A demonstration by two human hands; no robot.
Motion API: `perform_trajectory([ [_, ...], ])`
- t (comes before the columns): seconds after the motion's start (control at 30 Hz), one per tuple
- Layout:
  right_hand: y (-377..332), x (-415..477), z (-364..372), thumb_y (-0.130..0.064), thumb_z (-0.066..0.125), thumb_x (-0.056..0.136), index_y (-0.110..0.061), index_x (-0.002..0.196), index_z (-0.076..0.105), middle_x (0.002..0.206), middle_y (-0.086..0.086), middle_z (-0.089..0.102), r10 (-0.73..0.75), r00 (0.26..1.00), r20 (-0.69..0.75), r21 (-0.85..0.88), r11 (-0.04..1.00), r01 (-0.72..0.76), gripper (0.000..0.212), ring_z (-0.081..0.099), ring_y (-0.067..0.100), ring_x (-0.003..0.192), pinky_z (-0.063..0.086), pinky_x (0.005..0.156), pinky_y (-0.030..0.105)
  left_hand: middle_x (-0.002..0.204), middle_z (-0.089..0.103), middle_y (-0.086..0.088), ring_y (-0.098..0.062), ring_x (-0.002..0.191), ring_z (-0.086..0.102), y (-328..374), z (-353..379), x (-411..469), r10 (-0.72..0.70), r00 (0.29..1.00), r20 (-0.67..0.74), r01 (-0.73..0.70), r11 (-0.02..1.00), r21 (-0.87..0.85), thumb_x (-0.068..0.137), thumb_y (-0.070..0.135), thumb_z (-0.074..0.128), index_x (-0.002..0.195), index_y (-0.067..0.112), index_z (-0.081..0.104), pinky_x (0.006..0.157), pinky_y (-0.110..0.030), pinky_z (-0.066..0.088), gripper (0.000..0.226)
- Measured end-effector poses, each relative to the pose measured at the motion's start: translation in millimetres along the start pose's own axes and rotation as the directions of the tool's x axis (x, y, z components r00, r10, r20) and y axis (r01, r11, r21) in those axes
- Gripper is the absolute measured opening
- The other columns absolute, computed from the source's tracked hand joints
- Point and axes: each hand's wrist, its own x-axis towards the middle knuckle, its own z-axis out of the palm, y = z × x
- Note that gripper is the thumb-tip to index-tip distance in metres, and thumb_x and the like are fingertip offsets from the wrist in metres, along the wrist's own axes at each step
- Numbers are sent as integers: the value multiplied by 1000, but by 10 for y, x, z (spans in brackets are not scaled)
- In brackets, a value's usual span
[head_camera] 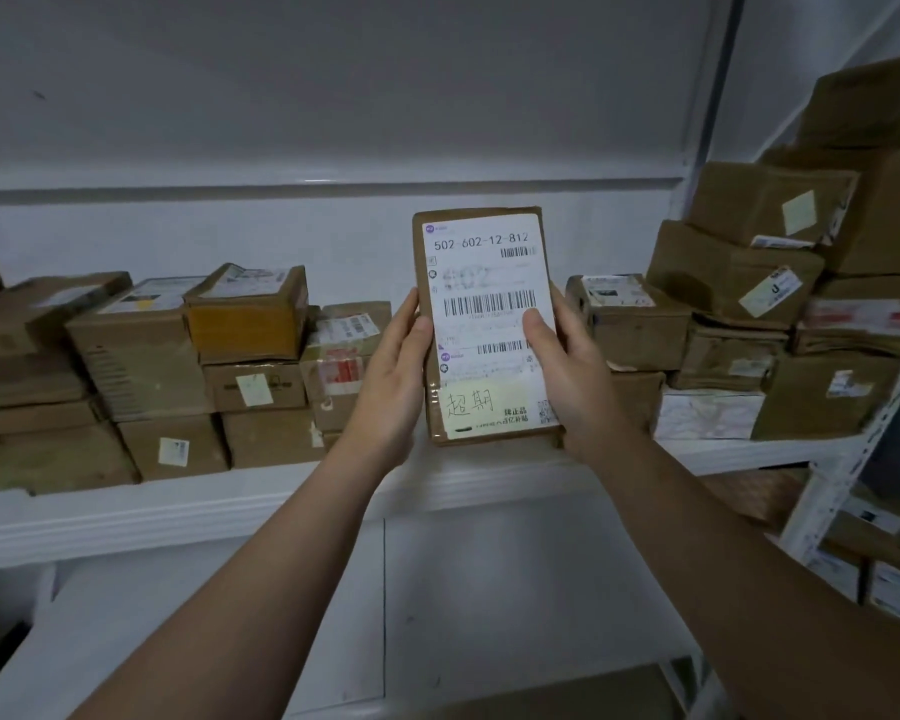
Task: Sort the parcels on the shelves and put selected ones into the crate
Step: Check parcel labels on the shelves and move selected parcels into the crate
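Observation:
A flat brown parcel [481,283] stands upright in front of me, its white shipping label with barcodes facing the camera and a pale yellow handwritten note near its bottom. My left hand [393,381] grips its left edge, thumb on the front. My right hand [567,366] grips the right edge, thumb pressed on the label beside the barcode. The parcel is held above the white shelf [261,504], in a gap between stacked boxes. No crate is in view.
Stacks of brown cardboard parcels [193,366] fill the shelf on the left. More parcels [739,304] pile higher on the right, next to a white metal shelf upright [842,470]. A second rack at the far right holds further boxes [884,579]. A white wall lies behind.

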Motion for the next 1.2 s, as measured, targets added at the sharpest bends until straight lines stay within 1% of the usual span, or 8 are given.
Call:
perform_trajectory([
  [0.07,-17,-52,19,-22,48,101,-34,134,47,115,-13,66,-1,1000,-9,-4,1000,1,35,68,-2,89,53,63,14,120,49,25,28,85,51,14,-21,-36,-1,1000,-12,1,1000,-15,102,35,35,147,30,31,68,-1,45,45],
  [0.17,-18,-198,18,-22,46,101,-42,125,47,111,-17,66,15,1000,-27,-5,1000,-15,31,67,-4,89,52,63,13,128,52,24,13,100,54,-49,-37,-104,-23,1000,0,23,1000,6,100,44,36,145,39,31,86,-17,51,46],
  [0.3,90,-552,-42,-29,47,101,-40,137,44,122,-14,65,66,994,-92,-31,997,-70,38,65,4,105,58,79,25,133,55,16,-3,114,58,-185,59,-366,-33,998,56,34,999,-29,101,44,37,144,39,35,91,-32,53,44],
  [0.47,315,-1193,-199,-28,49,99,-32,136,49,110,-14,70,145,960,-238,18,989,-144,38,68,7,99,57,76,25,123,60,6,-5,107,62,-409,249,-900,-68,994,84,74,994,-82,103,31,36,140,27,41,81,-24,55,38],
  [0.63,492,-1907,-478,-23,47,100,-25,141,44,124,-7,65,204,919,-338,-11,975,-221,41,66,6,104,55,77,21,127,59,6,-5,110,60,-681,495,-1491,-179,967,184,196,978,-77,103,26,37,139,22,43,88,-27,54,36],
  [0.83,518,-2856,-952,-35,61,93,-27,127,50,122,-4,64,305,767,-565,13,932,-361,37,67,12,100,59,77,30,128,60,3,-6,107,63,-757,961,-2288,-280,903,327,310,950,-41,103,30,38,140,22,42,88,-31,55,39],
  [0.97,321,-3626,-1342,-34,64,90,-27,127,45,109,-15,62,347,681,-644,70,914,-400,42,67,-1,86,55,63,18,125,60,1,-10,105,64,-681,1389,-2969,-326,849,415,368,930,-22,103,31,36,138,21,42,89,-36,55,37],
  [1.2,-189,-5198,-2043,-27,63,92,-40,131,45,115,-13,62,402,581,-707,123,880,-459,45,65,11,101,56,85,36,118,64,2,-9,101,66,-331,2172,-4369,-386,702,599,508,860,-41,104,28,35,135,19,45,81,-28,56,34],
])
